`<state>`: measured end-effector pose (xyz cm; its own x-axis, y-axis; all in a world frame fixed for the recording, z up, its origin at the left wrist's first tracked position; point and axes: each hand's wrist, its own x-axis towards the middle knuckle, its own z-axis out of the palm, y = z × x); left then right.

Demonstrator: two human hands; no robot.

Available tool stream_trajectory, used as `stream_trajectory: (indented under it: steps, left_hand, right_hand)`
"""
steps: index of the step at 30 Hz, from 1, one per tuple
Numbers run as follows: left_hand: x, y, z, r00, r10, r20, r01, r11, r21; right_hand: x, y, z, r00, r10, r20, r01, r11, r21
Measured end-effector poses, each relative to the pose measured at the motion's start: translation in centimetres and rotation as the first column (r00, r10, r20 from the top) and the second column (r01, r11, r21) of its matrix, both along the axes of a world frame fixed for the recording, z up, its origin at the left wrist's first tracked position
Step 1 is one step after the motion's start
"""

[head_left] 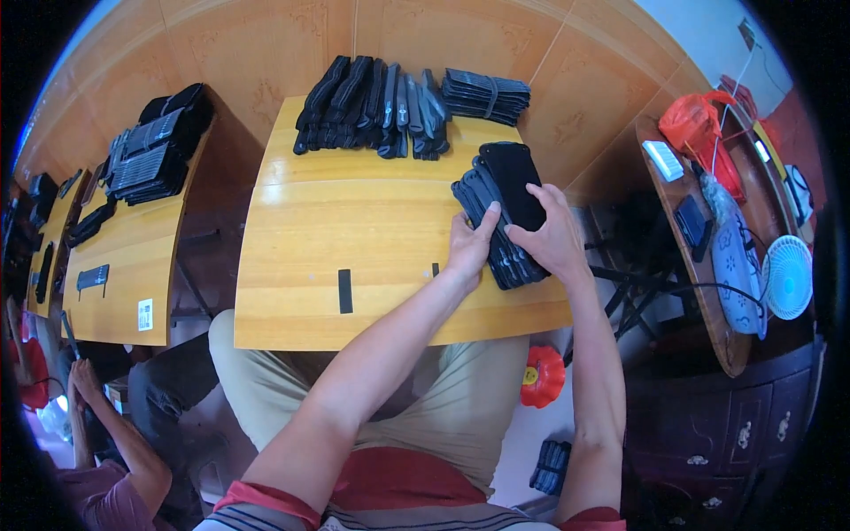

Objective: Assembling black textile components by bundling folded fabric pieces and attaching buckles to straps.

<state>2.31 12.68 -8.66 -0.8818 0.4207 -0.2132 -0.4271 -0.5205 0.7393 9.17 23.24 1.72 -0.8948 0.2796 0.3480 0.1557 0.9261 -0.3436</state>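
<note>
A thick stack of dark flat pieces (482, 190), grey and black and fabric-like, stands at the table's right side. My left hand (472, 241) is closed round the stack's left side, its thumb lying on top. On the stack's right side a smooth black flat piece (518, 177) leans with its rounded top raised. My right hand (553, 232) grips the right edge of this piece between thumb and fingers. What kind of article these pieces are, I cannot tell. Parts of the stack are hidden behind both hands.
Several dark bundles (372, 111) line the yellow table's (310, 221) far edge, beside a tied bundle (485, 96). A black strip (344, 291) lies nearer me. At left, another person's hands (84, 380) work by a second table (133, 257). A wooden side table (730, 341) stands right.
</note>
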Motion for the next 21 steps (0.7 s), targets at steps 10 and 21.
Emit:
stream_trajectory:
  steps: [10,21]
  left_hand:
    - [-0.6,0.6,-0.8,0.999,-0.052,0.005,0.052,0.998,0.028]
    - [-1.3,2.5,-2.4,0.977,0.139,-0.163,-0.193,0.905,-0.380]
  right_hand:
    - [0.1,1.9,-0.7,0.994,0.061,-0.090,-0.083,0.961,-0.265]
    - [0.7,1.8,0.4,0.982,0.120,-0.143,-0.156,0.950,-0.269]
